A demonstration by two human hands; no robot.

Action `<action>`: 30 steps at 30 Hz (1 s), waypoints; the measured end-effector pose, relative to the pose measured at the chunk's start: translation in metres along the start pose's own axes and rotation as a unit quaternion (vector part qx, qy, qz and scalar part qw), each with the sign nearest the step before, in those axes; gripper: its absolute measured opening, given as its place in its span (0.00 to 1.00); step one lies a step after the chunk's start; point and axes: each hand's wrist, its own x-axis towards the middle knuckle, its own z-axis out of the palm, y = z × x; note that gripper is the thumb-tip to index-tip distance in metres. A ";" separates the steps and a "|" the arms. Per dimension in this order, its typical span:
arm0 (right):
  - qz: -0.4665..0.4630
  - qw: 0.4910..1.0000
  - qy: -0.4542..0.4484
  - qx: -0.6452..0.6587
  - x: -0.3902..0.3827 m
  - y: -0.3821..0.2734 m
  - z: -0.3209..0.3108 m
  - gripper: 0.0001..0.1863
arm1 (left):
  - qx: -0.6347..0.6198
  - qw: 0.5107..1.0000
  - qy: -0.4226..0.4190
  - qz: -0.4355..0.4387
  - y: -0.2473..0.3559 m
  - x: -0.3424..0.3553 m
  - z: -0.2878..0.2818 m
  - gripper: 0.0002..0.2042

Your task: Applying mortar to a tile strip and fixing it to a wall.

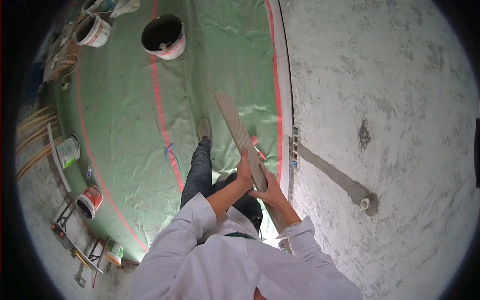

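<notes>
A long, narrow grey-brown strip [235,120] with a finely ridged face slants in front of my body. Its far end points ahead over the green floor sheet, and its near end passes down by my right forearm. My left hand [244,172] is closed on the strip's left edge, fingers partly hidden. Slightly nearer to me, my right hand [271,191] grips it from the right edge, its thumb reaching across. Below the strip, on the sheet, lies a small red-and-white tool [258,148], partly covered and too small to name.
Green sheeting [125,100] with red stripes covers the floor. A bucket [172,50] with dark contents stands ahead, another bucket [95,32] at far left. Along the left are a red bucket [90,201] and long canes [37,132]. A grey wall [400,125] with a pipe stub [365,203] rises close on my right.
</notes>
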 end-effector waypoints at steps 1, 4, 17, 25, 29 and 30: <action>0.013 1.000 0.009 0.023 0.021 0.002 -0.013 0.69 | 0.001 1.000 0.003 -0.007 0.011 0.019 0.016 0.40; 0.036 0.996 0.042 0.071 0.083 0.021 -0.050 0.64 | 0.058 0.998 -0.027 -0.015 0.040 0.077 0.059 0.35; 0.124 0.979 0.134 -0.097 0.531 0.248 -0.199 0.58 | 0.337 0.884 0.318 0.067 0.225 0.334 -0.109 0.30; 0.185 0.967 0.128 -0.116 0.598 0.285 -0.255 0.55 | 0.388 0.858 0.332 -0.064 0.203 0.289 -0.102 0.25; 0.202 0.966 0.118 -0.112 0.603 0.284 -0.270 0.55 | 0.369 0.878 0.295 -0.074 0.186 0.313 -0.070 0.25; 0.216 0.964 0.110 -0.111 0.604 0.282 -0.271 0.55 | 0.375 0.880 0.281 -0.078 0.185 0.320 -0.058 0.25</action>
